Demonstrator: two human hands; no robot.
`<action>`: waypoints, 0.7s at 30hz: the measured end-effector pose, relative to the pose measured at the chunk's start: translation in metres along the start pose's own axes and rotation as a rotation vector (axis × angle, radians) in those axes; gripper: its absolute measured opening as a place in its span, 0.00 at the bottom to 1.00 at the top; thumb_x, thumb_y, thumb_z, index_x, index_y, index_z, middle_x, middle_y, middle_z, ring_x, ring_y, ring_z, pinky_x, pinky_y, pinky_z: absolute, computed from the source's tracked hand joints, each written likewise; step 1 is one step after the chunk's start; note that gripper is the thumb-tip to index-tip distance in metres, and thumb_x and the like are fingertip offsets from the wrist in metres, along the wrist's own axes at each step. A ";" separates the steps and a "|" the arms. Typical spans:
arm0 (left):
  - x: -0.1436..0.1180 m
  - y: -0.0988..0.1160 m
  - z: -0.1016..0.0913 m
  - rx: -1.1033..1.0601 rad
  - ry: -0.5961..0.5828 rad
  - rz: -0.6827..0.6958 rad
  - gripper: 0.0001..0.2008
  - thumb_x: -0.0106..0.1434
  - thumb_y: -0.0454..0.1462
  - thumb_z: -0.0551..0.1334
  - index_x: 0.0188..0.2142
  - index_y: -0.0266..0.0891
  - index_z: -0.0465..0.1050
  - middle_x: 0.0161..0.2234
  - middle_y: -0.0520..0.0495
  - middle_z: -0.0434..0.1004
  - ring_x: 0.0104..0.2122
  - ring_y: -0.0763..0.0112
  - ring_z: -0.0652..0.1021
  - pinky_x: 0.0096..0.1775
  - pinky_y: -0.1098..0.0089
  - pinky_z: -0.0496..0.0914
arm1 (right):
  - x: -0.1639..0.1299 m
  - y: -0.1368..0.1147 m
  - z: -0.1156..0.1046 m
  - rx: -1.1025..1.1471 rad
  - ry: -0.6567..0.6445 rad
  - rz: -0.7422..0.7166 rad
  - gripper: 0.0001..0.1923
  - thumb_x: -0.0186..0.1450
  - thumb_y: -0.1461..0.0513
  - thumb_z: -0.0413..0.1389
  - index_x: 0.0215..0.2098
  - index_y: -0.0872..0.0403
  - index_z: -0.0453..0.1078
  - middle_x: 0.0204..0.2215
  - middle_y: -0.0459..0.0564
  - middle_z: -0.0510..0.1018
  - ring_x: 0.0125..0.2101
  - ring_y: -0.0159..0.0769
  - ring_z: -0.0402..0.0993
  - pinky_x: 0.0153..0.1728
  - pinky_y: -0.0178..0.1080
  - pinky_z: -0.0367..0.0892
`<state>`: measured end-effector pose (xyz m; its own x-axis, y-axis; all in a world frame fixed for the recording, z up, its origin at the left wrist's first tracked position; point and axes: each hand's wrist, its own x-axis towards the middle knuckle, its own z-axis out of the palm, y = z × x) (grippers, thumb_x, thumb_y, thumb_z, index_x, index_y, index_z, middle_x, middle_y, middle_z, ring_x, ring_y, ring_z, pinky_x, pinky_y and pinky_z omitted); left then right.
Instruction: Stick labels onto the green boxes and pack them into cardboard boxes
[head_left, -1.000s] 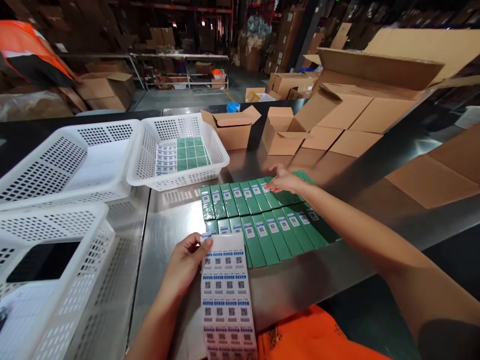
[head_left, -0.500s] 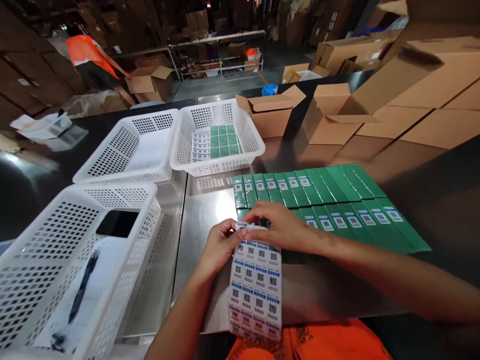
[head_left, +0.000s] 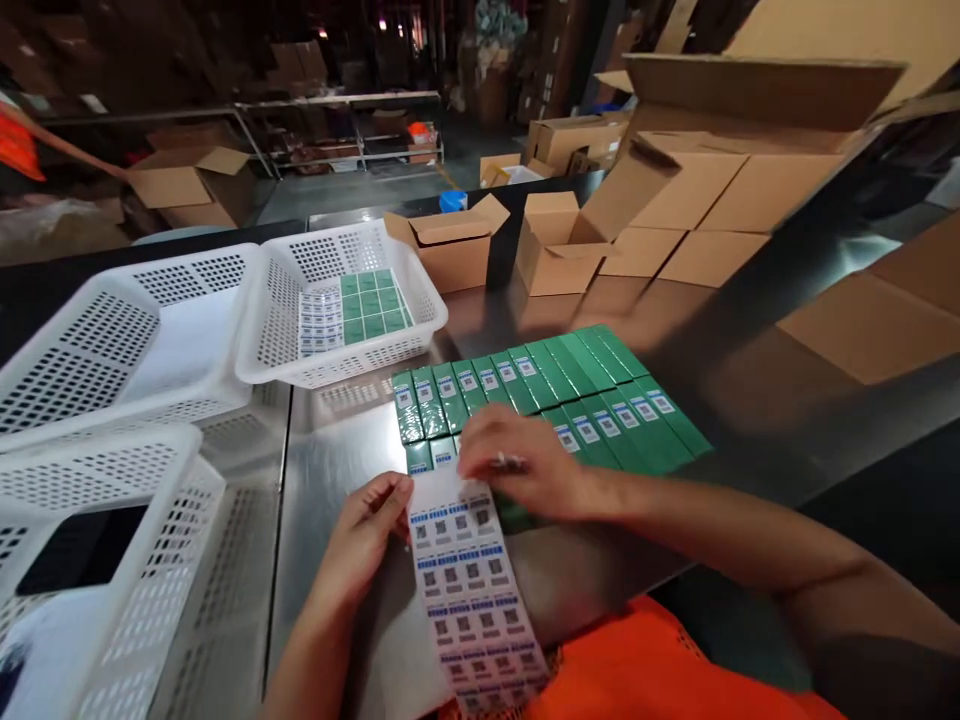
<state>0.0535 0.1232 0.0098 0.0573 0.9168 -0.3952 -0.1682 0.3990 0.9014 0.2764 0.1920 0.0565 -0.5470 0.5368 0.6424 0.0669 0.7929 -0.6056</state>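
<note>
1. While a white basket (head_left: 360, 358) is sitting behind-left of the green boxes (head_left: 574, 365), the left hand (head_left: 373, 515) is pinching, thumb against fingers, the label sheet (head_left: 466, 575).
2. Sheet is trailing in front of the boxes.
3. Right hand (head_left: 529, 462) is overlapping the boxes' near row, fingers half-curled; blurred, cannot tell if holding anything.
4. Probably peeling a label; next move is calling for steady sheet, clean lift.

Label strip (head_left: 466, 580) in left fingers (head_left: 394, 502), right fingers (head_left: 480, 448) at its top corner
</note>
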 end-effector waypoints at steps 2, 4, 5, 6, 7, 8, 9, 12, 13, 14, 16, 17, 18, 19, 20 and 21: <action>0.000 -0.002 0.000 0.004 0.024 -0.009 0.24 0.50 0.56 0.73 0.24 0.37 0.72 0.19 0.52 0.70 0.19 0.75 0.69 0.23 0.76 0.64 | 0.005 0.017 -0.036 0.071 0.137 0.392 0.03 0.66 0.60 0.60 0.36 0.50 0.74 0.34 0.46 0.79 0.36 0.33 0.75 0.41 0.39 0.72; 0.000 -0.003 0.000 0.001 0.031 -0.018 0.24 0.51 0.56 0.72 0.25 0.38 0.72 0.19 0.52 0.71 0.20 0.76 0.69 0.23 0.76 0.64 | 0.009 0.044 -0.075 0.115 0.243 0.735 0.09 0.60 0.58 0.66 0.36 0.51 0.73 0.30 0.45 0.78 0.31 0.32 0.73 0.35 0.37 0.72; 0.001 -0.004 0.000 0.009 0.031 -0.016 0.24 0.51 0.56 0.72 0.25 0.37 0.72 0.19 0.52 0.71 0.20 0.76 0.69 0.23 0.76 0.64 | 0.010 0.059 -0.093 0.108 0.266 0.894 0.11 0.57 0.58 0.68 0.34 0.51 0.72 0.27 0.44 0.76 0.28 0.31 0.72 0.32 0.35 0.71; 0.001 -0.004 0.001 0.020 0.033 -0.011 0.25 0.51 0.56 0.72 0.25 0.37 0.72 0.19 0.52 0.70 0.19 0.76 0.69 0.23 0.76 0.64 | 0.011 0.074 -0.108 0.108 0.251 1.026 0.13 0.54 0.60 0.70 0.33 0.52 0.72 0.26 0.43 0.75 0.26 0.30 0.70 0.29 0.34 0.70; 0.002 -0.004 0.001 0.030 0.039 -0.003 0.25 0.50 0.57 0.72 0.24 0.37 0.72 0.18 0.52 0.70 0.19 0.75 0.69 0.23 0.76 0.64 | 0.010 0.086 -0.120 0.104 0.228 1.112 0.14 0.52 0.61 0.71 0.30 0.52 0.71 0.24 0.44 0.75 0.24 0.29 0.69 0.27 0.33 0.69; 0.002 -0.004 0.002 0.038 0.043 0.002 0.26 0.49 0.57 0.72 0.24 0.37 0.72 0.18 0.52 0.70 0.18 0.76 0.68 0.23 0.76 0.63 | 0.010 0.096 -0.129 0.104 0.199 1.175 0.14 0.50 0.63 0.72 0.28 0.53 0.71 0.22 0.44 0.74 0.23 0.29 0.68 0.25 0.32 0.68; 0.003 -0.003 0.002 0.044 0.049 0.006 0.26 0.49 0.57 0.73 0.23 0.37 0.72 0.17 0.52 0.69 0.17 0.76 0.68 0.22 0.76 0.62 | 0.009 0.104 -0.135 0.108 0.169 1.212 0.15 0.48 0.65 0.72 0.27 0.53 0.71 0.22 0.45 0.74 0.22 0.29 0.68 0.23 0.32 0.67; 0.005 -0.002 0.003 0.042 0.053 -0.001 0.26 0.47 0.57 0.73 0.22 0.37 0.71 0.16 0.53 0.68 0.16 0.77 0.67 0.21 0.76 0.61 | 0.007 0.115 -0.141 0.131 0.107 1.278 0.20 0.46 0.69 0.72 0.35 0.52 0.74 0.21 0.44 0.75 0.21 0.31 0.70 0.23 0.33 0.69; 0.005 -0.001 0.004 0.043 0.050 -0.004 0.27 0.47 0.58 0.73 0.22 0.37 0.72 0.16 0.52 0.69 0.16 0.77 0.67 0.21 0.76 0.61 | 0.008 0.116 -0.141 0.131 0.091 1.295 0.26 0.46 0.70 0.71 0.41 0.52 0.74 0.21 0.44 0.76 0.22 0.32 0.71 0.24 0.34 0.70; 0.005 -0.001 0.004 0.047 0.046 -0.005 0.27 0.47 0.58 0.73 0.22 0.37 0.72 0.16 0.52 0.69 0.17 0.76 0.67 0.21 0.76 0.62 | 0.008 0.117 -0.141 0.122 0.074 1.312 0.32 0.46 0.71 0.71 0.48 0.51 0.72 0.22 0.43 0.76 0.22 0.33 0.72 0.25 0.34 0.71; 0.005 0.000 0.004 0.058 0.039 -0.008 0.27 0.46 0.58 0.73 0.22 0.37 0.72 0.16 0.52 0.69 0.17 0.76 0.68 0.22 0.75 0.63 | 0.010 0.118 -0.141 0.089 0.040 1.342 0.41 0.46 0.71 0.71 0.57 0.50 0.66 0.23 0.42 0.77 0.23 0.33 0.74 0.26 0.34 0.73; 0.004 0.000 0.004 0.063 0.033 -0.009 0.27 0.47 0.58 0.73 0.22 0.37 0.72 0.16 0.52 0.69 0.17 0.75 0.68 0.22 0.75 0.64 | 0.011 0.118 -0.141 0.071 0.026 1.352 0.43 0.46 0.71 0.71 0.58 0.50 0.64 0.23 0.42 0.77 0.23 0.33 0.75 0.26 0.33 0.73; 0.004 0.000 0.004 0.065 0.029 -0.010 0.27 0.47 0.58 0.73 0.22 0.37 0.72 0.17 0.52 0.69 0.17 0.75 0.68 0.22 0.75 0.64 | 0.012 0.119 -0.142 0.057 0.014 1.359 0.44 0.46 0.71 0.71 0.58 0.51 0.63 0.24 0.42 0.78 0.24 0.33 0.75 0.27 0.33 0.74; 0.004 -0.001 0.003 0.066 0.025 -0.012 0.26 0.48 0.58 0.73 0.22 0.37 0.72 0.17 0.52 0.69 0.17 0.75 0.68 0.22 0.75 0.64 | 0.013 0.119 -0.141 0.046 0.002 1.366 0.44 0.46 0.71 0.72 0.58 0.51 0.62 0.25 0.42 0.78 0.24 0.33 0.76 0.26 0.33 0.74; 0.004 -0.001 0.003 0.067 0.021 -0.014 0.26 0.48 0.58 0.72 0.23 0.37 0.72 0.17 0.52 0.69 0.17 0.75 0.69 0.22 0.75 0.64 | 0.014 0.119 -0.141 0.035 -0.008 1.370 0.43 0.46 0.70 0.72 0.57 0.51 0.62 0.25 0.43 0.79 0.24 0.33 0.76 0.26 0.33 0.74; 0.004 -0.001 0.002 0.068 0.015 -0.017 0.26 0.49 0.58 0.72 0.23 0.37 0.72 0.17 0.52 0.69 0.18 0.75 0.69 0.23 0.75 0.64 | 0.014 0.119 -0.139 0.019 -0.016 1.372 0.43 0.46 0.70 0.73 0.56 0.51 0.63 0.25 0.43 0.79 0.24 0.34 0.76 0.26 0.33 0.74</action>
<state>0.0562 0.1263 0.0077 0.0443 0.9099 -0.4125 -0.1005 0.4148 0.9043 0.3928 0.3343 0.0587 -0.0613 0.8766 -0.4773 0.5454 -0.3710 -0.7515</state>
